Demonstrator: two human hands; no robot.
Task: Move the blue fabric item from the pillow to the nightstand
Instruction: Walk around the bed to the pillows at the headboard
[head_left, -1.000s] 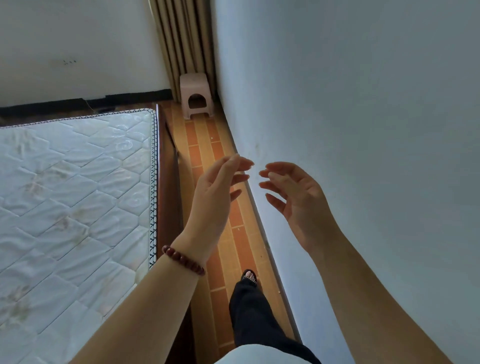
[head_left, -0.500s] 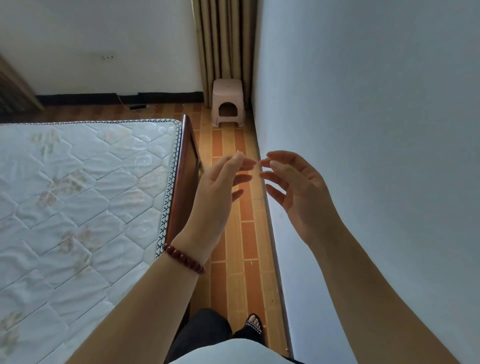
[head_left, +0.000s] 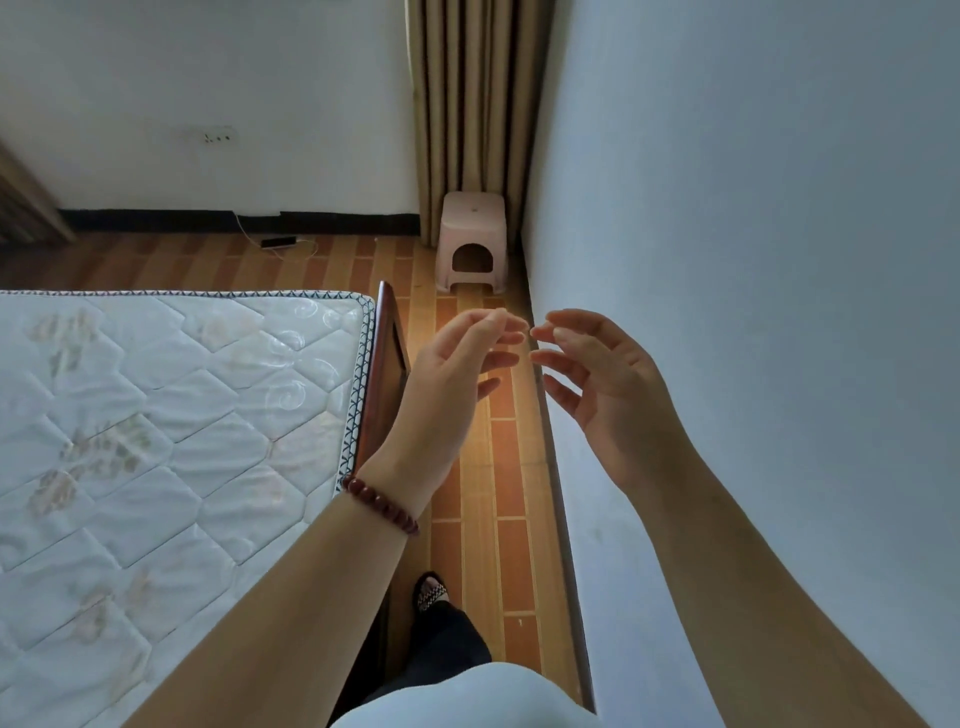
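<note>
My left hand (head_left: 447, 384) and my right hand (head_left: 608, 389) are raised in front of me over the narrow floor strip between the bed and the wall. Both are empty, with the fingers spread and the fingertips nearly meeting. A dark red bead bracelet (head_left: 382, 501) circles my left wrist. No blue fabric item, pillow or nightstand shows in this view.
A bare quilted white mattress (head_left: 156, 426) on a dark wooden bed frame (head_left: 382, 374) fills the left. A pale wall (head_left: 753, 260) rises on the right. A small pink plastic stool (head_left: 471, 239) stands by beige curtains (head_left: 467, 104) at the aisle's far end. A phone with a cable (head_left: 278, 242) lies on the floor.
The view has swung left and forward along the aisle, showing more of the mattress's far edge, the back wall and floor. Both hands keep the same empty raised pose.
</note>
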